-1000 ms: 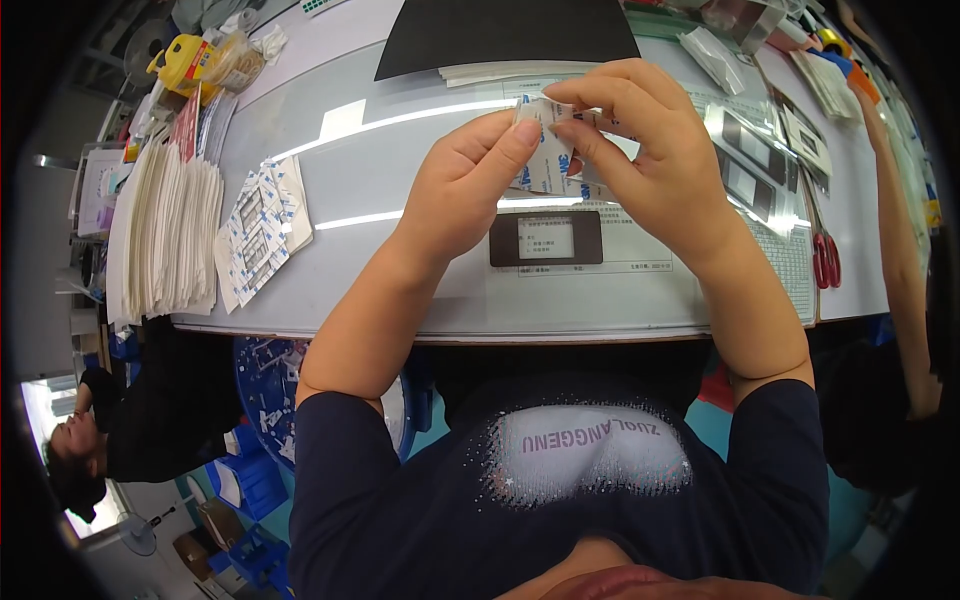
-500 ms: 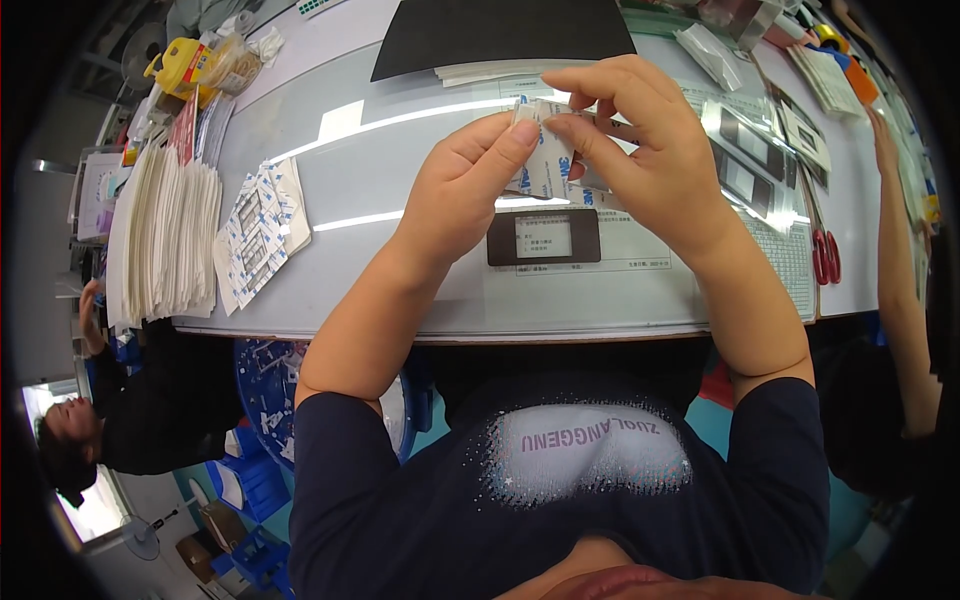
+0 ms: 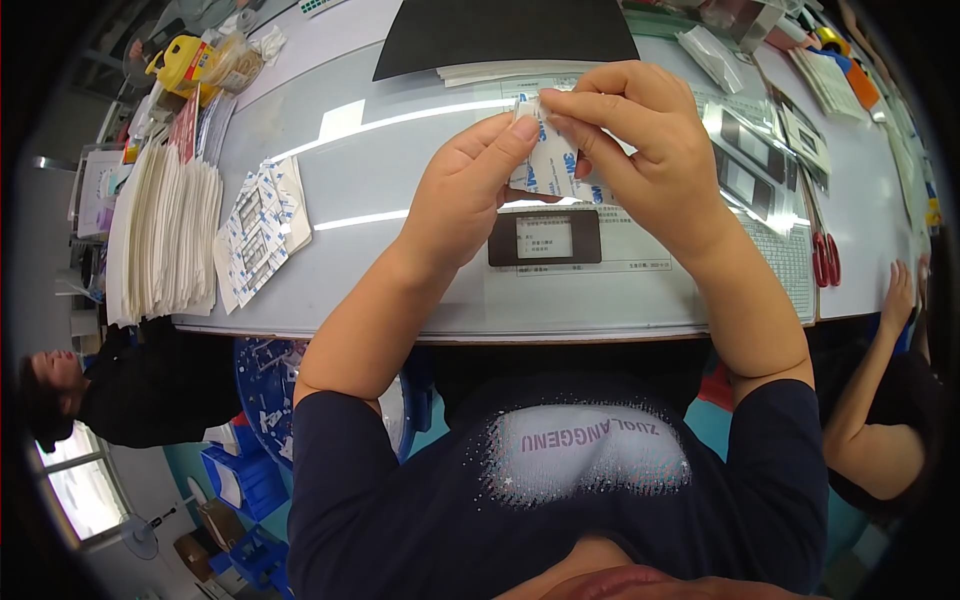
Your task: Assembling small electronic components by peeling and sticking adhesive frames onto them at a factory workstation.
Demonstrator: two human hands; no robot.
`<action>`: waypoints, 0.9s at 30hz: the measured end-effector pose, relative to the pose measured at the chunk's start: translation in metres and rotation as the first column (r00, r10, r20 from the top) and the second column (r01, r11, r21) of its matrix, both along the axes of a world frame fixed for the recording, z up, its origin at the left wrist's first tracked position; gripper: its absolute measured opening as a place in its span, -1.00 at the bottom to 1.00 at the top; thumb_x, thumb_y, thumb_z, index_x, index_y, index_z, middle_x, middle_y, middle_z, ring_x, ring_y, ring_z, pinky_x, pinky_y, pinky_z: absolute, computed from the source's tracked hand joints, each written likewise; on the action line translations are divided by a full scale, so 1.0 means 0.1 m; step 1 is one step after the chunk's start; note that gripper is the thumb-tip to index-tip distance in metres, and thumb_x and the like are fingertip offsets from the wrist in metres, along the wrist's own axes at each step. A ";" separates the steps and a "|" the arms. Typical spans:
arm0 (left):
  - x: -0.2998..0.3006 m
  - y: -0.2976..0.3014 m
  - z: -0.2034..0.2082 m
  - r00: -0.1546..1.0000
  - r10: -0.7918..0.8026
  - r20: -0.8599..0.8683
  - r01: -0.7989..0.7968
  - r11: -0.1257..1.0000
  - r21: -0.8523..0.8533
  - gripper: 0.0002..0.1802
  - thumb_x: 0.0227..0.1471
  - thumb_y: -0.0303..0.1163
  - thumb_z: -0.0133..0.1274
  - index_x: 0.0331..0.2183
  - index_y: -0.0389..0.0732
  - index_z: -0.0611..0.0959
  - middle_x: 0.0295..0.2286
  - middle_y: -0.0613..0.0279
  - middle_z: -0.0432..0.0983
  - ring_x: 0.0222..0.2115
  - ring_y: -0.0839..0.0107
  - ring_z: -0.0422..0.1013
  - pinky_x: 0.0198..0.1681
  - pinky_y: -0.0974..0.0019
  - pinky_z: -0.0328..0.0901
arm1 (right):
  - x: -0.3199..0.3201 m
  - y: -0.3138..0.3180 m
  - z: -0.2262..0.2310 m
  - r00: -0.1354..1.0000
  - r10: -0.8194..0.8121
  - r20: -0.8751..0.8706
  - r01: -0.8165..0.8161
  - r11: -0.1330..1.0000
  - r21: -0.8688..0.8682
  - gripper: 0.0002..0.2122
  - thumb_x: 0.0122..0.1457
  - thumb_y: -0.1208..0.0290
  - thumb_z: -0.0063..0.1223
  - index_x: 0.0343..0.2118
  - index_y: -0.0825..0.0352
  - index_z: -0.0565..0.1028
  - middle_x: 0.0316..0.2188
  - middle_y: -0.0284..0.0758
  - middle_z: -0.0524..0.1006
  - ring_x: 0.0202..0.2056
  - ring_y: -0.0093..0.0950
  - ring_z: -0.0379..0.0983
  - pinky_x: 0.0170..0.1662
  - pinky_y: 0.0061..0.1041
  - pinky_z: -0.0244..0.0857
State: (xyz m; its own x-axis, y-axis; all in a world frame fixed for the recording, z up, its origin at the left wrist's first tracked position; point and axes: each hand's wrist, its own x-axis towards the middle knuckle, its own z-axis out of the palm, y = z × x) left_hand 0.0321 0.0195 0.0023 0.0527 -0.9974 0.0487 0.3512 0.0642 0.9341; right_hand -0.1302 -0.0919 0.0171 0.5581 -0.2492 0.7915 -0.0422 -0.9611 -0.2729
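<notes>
Above the table, both hands hold a piece of adhesive tape sheet with a white liner printed in blue. My left hand grips its left side, thumb on the front and fingers behind. At its upper right edge, the thumb and index finger of my right hand pinch together; whether they have the liner or the whole piece is hidden. A dark rectangular frame panel with a window lies just below my hands, over a printed sheet.
At left stand blue-printed adhesive frames and a tall paper stack. Bagged dark panels and red-handled scissors lie right. A black sheet is at the back. A co-worker's hand shows far right; another person is left.
My right index finger has come down from above to the piece's top corner, and the piece has turned slightly. The right co-worker's arm has drawn back from the table.
</notes>
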 end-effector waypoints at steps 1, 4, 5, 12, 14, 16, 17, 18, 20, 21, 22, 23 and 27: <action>0.00 0.00 0.00 1.000 0.006 0.001 -0.006 1.000 0.003 -0.57 0.39 -0.17 -0.17 -0.02 -0.32 0.57 -0.20 0.16 0.60 -0.18 0.47 0.54 -0.09 0.34 0.48 | 0.00 0.01 0.00 1.000 0.007 0.011 -0.007 1.000 0.027 -0.82 0.08 0.54 0.29 -0.23 0.28 0.69 -0.34 -0.36 0.57 -0.36 -0.47 0.48 -0.19 -0.48 0.23; 0.01 0.00 -0.02 1.000 0.012 0.004 -0.012 1.000 0.012 -0.57 0.39 -0.16 -0.16 -0.01 -0.31 0.57 -0.20 0.17 0.59 -0.17 0.46 0.55 -0.07 0.33 0.48 | 0.00 0.00 0.01 1.000 0.002 0.012 -0.002 1.000 0.022 -0.82 0.07 0.55 0.29 -0.23 0.28 0.69 -0.34 -0.36 0.58 -0.34 -0.46 0.49 -0.17 -0.47 0.24; 0.01 0.00 -0.02 1.000 0.011 0.007 -0.011 1.000 0.016 -0.57 0.39 -0.16 -0.16 -0.01 -0.31 0.56 -0.19 0.17 0.59 -0.17 0.45 0.55 -0.06 0.32 0.48 | 0.00 0.00 0.01 1.000 -0.010 0.004 0.010 1.000 -0.011 -0.83 0.07 0.55 0.29 -0.24 0.28 0.69 -0.33 -0.37 0.58 -0.34 -0.46 0.49 -0.15 -0.46 0.24; 0.08 -0.01 0.00 1.000 0.027 0.007 -0.027 1.000 0.000 -0.55 0.39 -0.16 -0.16 0.08 -0.30 0.50 -0.12 0.16 0.56 -0.10 0.41 0.53 -0.02 0.26 0.49 | -0.01 0.02 0.04 0.999 -0.041 0.018 0.043 0.992 -0.117 -0.74 -0.01 0.51 0.36 -0.21 0.21 0.66 -0.28 -0.39 0.58 -0.25 -0.41 0.48 -0.12 -0.40 0.23; 0.08 -0.01 0.07 0.995 0.082 -0.049 -0.086 0.993 -0.076 -0.50 0.38 -0.15 -0.15 0.18 -0.27 0.42 -0.06 0.15 0.53 -0.07 0.39 0.53 -0.04 0.25 0.51 | -0.01 0.07 0.06 0.998 0.064 -0.029 -0.067 0.992 -0.110 -0.69 -0.07 0.45 0.42 -0.20 0.18 0.63 -0.30 -0.40 0.56 -0.23 -0.40 0.46 -0.12 -0.39 0.23; 0.07 -0.01 0.07 0.996 0.087 -0.029 -0.089 0.993 -0.077 -0.49 0.38 -0.15 -0.14 0.21 -0.23 0.38 -0.05 0.14 0.52 -0.07 0.38 0.53 -0.05 0.26 0.51 | 0.00 0.11 0.05 0.996 0.076 -0.049 -0.080 0.992 -0.100 -0.70 -0.09 0.44 0.43 -0.24 0.19 0.61 -0.32 -0.40 0.55 -0.25 -0.40 0.46 -0.13 -0.39 0.23; 0.06 -0.02 0.07 0.996 0.091 -0.009 -0.091 0.993 -0.079 -0.48 0.38 -0.15 -0.14 0.24 -0.20 0.35 -0.04 0.14 0.51 -0.07 0.37 0.53 -0.06 0.26 0.51 | 0.00 0.12 0.04 0.994 0.087 -0.067 -0.093 0.992 -0.090 -0.70 -0.12 0.42 0.45 -0.28 0.19 0.59 -0.35 -0.41 0.53 -0.27 -0.40 0.45 -0.13 -0.40 0.23; 0.07 -0.01 0.07 0.996 0.093 -0.009 -0.093 0.993 -0.079 -0.48 0.38 -0.15 -0.14 0.24 -0.20 0.35 -0.04 0.14 0.51 -0.07 0.37 0.53 -0.06 0.26 0.51 | -0.01 0.13 0.05 0.994 0.089 -0.067 -0.095 0.991 -0.090 -0.70 -0.12 0.42 0.45 -0.28 0.19 0.59 -0.35 -0.41 0.53 -0.27 -0.40 0.45 -0.13 -0.40 0.23; 0.09 0.01 0.06 1.000 0.025 0.008 -0.025 0.998 -0.055 -0.48 0.36 -0.16 -0.10 0.24 -0.14 0.36 -0.05 0.15 0.52 -0.06 0.37 0.53 -0.07 0.26 0.52 | -0.04 0.13 0.09 0.977 0.141 -0.161 -0.137 0.990 0.033 -0.74 -0.12 0.42 0.45 -0.37 0.21 0.55 -0.40 -0.40 0.51 -0.31 -0.39 0.43 -0.12 -0.41 0.23; 0.11 0.01 0.06 1.000 0.024 0.009 -0.024 0.998 -0.055 -0.48 0.36 -0.16 -0.10 0.24 -0.14 0.36 -0.05 0.15 0.52 -0.06 0.37 0.53 -0.07 0.26 0.52 | -0.04 0.13 0.10 0.977 0.140 -0.160 -0.136 0.990 0.033 -0.74 -0.12 0.42 0.45 -0.37 0.21 0.55 -0.40 -0.40 0.51 -0.31 -0.39 0.43 -0.12 -0.41 0.23; 0.12 0.01 0.06 1.000 -0.015 -0.016 0.013 0.997 -0.076 -0.48 0.34 -0.17 -0.07 0.24 -0.14 0.37 -0.05 0.15 0.52 -0.07 0.38 0.53 -0.07 0.27 0.52 | -0.04 0.13 0.10 0.974 0.182 -0.135 -0.172 0.982 0.079 -0.75 -0.12 0.43 0.45 -0.40 0.22 0.53 -0.42 -0.40 0.50 -0.32 -0.40 0.43 -0.15 -0.42 0.24; 0.13 0.01 0.06 0.998 -0.054 -0.040 0.050 0.994 -0.098 -0.47 0.32 -0.18 -0.04 0.23 -0.13 0.38 -0.06 0.16 0.53 -0.07 0.38 0.53 -0.07 0.27 0.52 | -0.04 0.13 0.11 0.969 0.222 -0.107 -0.209 0.970 0.123 -0.76 -0.12 0.43 0.45 -0.44 0.23 0.52 -0.44 -0.40 0.50 -0.33 -0.41 0.43 -0.17 -0.42 0.25; 0.11 0.00 0.04 0.999 -0.048 -0.017 0.046 0.994 -0.104 -0.46 0.29 -0.21 0.02 0.23 -0.13 0.39 -0.07 0.17 0.54 -0.08 0.40 0.54 -0.07 0.26 0.52 | -0.06 0.08 0.11 0.951 0.297 -0.082 -0.273 0.936 0.222 -0.80 -0.09 0.47 0.42 -0.47 0.26 0.54 -0.44 -0.39 0.50 -0.33 -0.43 0.43 -0.23 -0.45 0.28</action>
State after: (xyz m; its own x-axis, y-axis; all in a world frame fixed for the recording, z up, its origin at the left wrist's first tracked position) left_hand 0.0426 0.0194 0.0065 0.0082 -0.9885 0.1512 0.3746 0.1432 0.9161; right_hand -0.1362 -0.0841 0.0279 0.7117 -0.2175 0.6680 0.1832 -0.8605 -0.4753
